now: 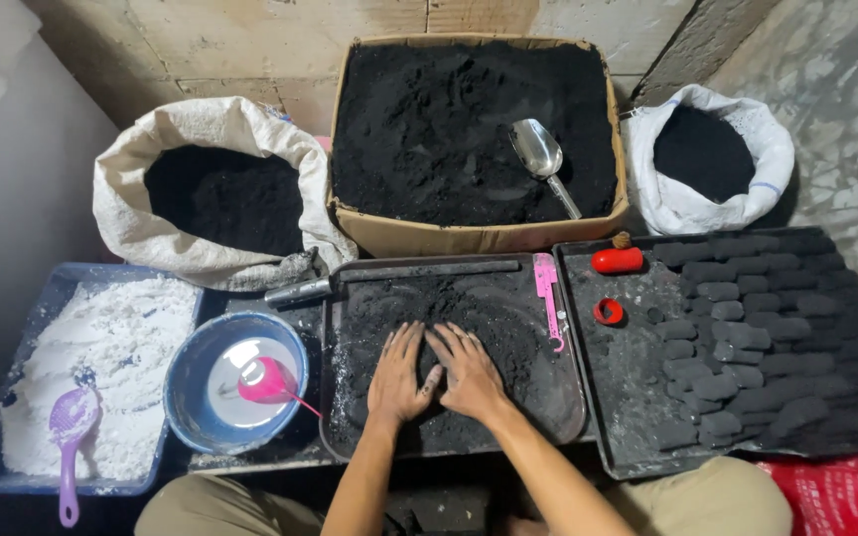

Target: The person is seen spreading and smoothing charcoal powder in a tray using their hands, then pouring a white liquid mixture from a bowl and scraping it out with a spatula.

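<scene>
My left hand (396, 372) and my right hand (469, 369) lie side by side, palms down and fingers spread, pressing on a heap of black powder in the middle dark tray (338, 437). Both hands are smeared with black dust and hold no tool. A pink flat tool (547, 294) lies along the tray's right rim. A dark metal pipe (419, 270) rests across the tray's far edge.
Right tray (638, 452) carries rows of black pressed blocks (747, 337), a red cylinder (617, 260) and a red ring (608, 311). Behind: cardboard box (469, 238) of black powder with metal scoop (543, 159), two white sacks (141, 223) (767, 149). Left: blue bowl (183, 372) with pink ladle (270, 382), blue tub (12, 298) of white powder, purple scoop (70, 432).
</scene>
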